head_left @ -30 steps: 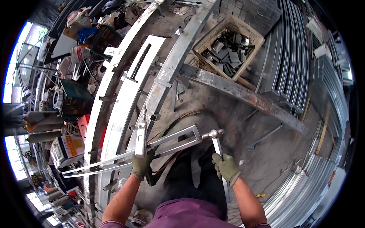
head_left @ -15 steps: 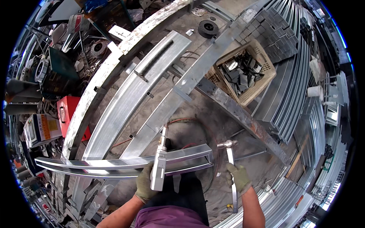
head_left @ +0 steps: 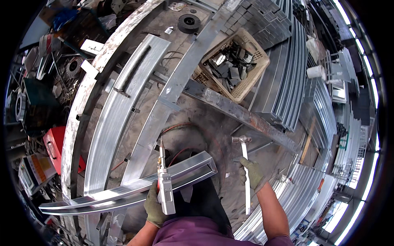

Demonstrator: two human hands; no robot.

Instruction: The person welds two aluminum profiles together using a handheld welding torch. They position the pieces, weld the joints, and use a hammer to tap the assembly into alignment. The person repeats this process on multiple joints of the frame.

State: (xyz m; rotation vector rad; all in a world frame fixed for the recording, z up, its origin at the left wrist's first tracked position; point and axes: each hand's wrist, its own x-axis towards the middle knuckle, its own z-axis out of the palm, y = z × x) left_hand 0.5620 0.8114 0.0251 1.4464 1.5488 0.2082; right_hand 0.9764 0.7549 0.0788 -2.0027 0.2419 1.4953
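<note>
My left hand (head_left: 153, 210), in a green work glove, is closed round a grey metal hand tool (head_left: 167, 196) with a narrow nozzle pointing away from me; its exact kind I cannot make out. My right hand (head_left: 253, 174), also gloved, grips a hammer (head_left: 247, 192) by its pale handle, head up and away from me. Across in front of my body lies a curved, shiny metal frame (head_left: 193, 163) with two long rails and a closed right end. The hand tool overlaps this frame in the view. The hammer is apart from it, to the right.
Long curved metal beams (head_left: 119, 119) and a straight bar (head_left: 154, 137) run away from me. A rusty beam (head_left: 246, 115) crosses to the right. Beyond it stands a beige plastic crate (head_left: 262, 65) of metal scraps. Stacked metal profiles (head_left: 283, 86) and a red toolbox (head_left: 53, 147) flank the area.
The whole view has turned, so the surroundings sit farther left. The hammer is held more upright and higher in the picture. Both hands keep hold of their tools.
</note>
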